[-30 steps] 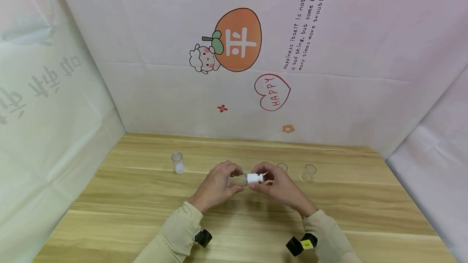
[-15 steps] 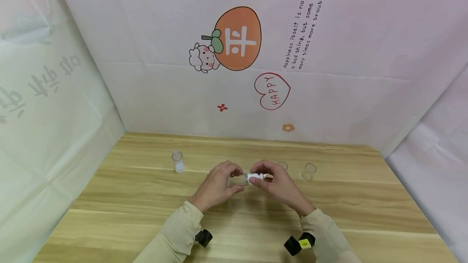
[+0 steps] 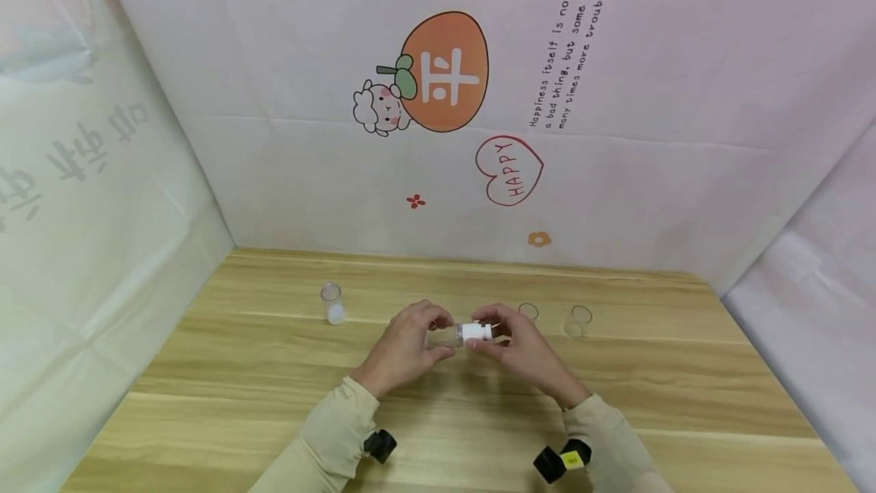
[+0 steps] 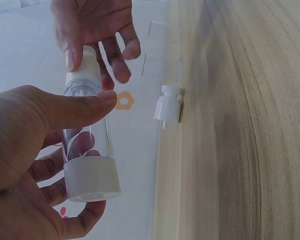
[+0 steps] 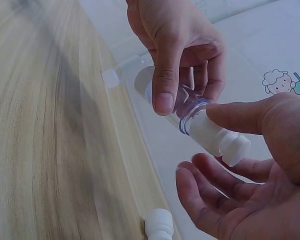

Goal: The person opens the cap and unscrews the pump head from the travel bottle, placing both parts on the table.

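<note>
Above the table, my left hand (image 3: 408, 338) grips a clear plastic bottle (image 3: 442, 338) lying roughly level, its neck toward the right. A white base (image 4: 92, 177) closes the bottle's far end, as the left wrist view shows. On the neck sits a white pump top (image 3: 475, 332), pinched by the thumb and fingers of my right hand (image 3: 515, 342). In the right wrist view the thumb presses the pump's collar (image 5: 206, 131) beside the clear threaded ring (image 5: 190, 116), while the lower fingers spread loosely beneath.
Another clear bottle (image 3: 332, 304) with a white base stands at the back left of the wooden table (image 3: 274, 371). Two clear caps (image 3: 577, 323) stand to the right of my hands. A second white pump top (image 4: 168, 106) stands on the table, visible in the wrist views.
The right hand's fingers shift round the pump top: the thumb moves over it and then back down. The left hand keeps the bottle nearly still.
</note>
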Available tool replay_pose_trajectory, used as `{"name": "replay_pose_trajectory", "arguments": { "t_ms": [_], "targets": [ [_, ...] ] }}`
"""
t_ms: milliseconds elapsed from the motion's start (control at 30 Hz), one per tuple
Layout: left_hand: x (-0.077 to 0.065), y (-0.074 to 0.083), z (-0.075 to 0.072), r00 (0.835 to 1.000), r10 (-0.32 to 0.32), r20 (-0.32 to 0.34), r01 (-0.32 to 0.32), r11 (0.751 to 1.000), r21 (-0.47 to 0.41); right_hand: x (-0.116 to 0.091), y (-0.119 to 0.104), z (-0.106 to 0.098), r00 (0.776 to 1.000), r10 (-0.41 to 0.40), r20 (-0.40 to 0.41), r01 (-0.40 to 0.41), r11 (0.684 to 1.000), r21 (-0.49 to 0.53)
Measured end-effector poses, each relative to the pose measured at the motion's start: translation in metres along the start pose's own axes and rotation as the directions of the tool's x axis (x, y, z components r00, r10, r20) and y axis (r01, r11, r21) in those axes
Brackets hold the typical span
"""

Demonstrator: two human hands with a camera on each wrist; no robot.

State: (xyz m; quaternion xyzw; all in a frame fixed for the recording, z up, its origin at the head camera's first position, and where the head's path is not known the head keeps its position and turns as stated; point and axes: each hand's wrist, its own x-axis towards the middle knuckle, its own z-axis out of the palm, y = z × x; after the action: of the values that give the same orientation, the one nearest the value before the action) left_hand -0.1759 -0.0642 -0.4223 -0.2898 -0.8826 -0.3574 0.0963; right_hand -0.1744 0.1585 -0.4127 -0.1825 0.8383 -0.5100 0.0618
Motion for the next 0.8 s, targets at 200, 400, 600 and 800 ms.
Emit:
{"name": "replay_pose_trajectory", "arguments": {
  "t_ms": [200, 400, 600, 800],
  "targets": [
    [0.0002, -0.0004, -0.0009, 1.000, 0.006, -0.012, -0.006, 1.000, 0.001, 0.0006, 0.0022, -0.0021, 0.998, 0.015, 0.065, -0.013, 1.000, -0.021],
    [0.0005, 0.0002, -0.0012, 1.000, 0.004, -0.018, -0.004, 1.000, -0.006, 0.0001, -0.0006, -0.0032, 0.994, 0.037, 0.099, -0.039, 0.999, 0.020],
    [0.0009, 0.0000, -0.0011, 1.000, 0.006, -0.019, -0.006, 1.000, -0.007, 0.0002, -0.0009, -0.0030, 0.996, 0.028, 0.085, -0.032, 0.999, 0.043],
    [0.0000, 0.0010, -0.0016, 1.000, -0.003, -0.010, 0.003, 1.000, -0.009, 0.0003, -0.0026, -0.0034, 0.998, 0.000, 0.068, -0.005, 0.997, 0.072]
  ]
}}
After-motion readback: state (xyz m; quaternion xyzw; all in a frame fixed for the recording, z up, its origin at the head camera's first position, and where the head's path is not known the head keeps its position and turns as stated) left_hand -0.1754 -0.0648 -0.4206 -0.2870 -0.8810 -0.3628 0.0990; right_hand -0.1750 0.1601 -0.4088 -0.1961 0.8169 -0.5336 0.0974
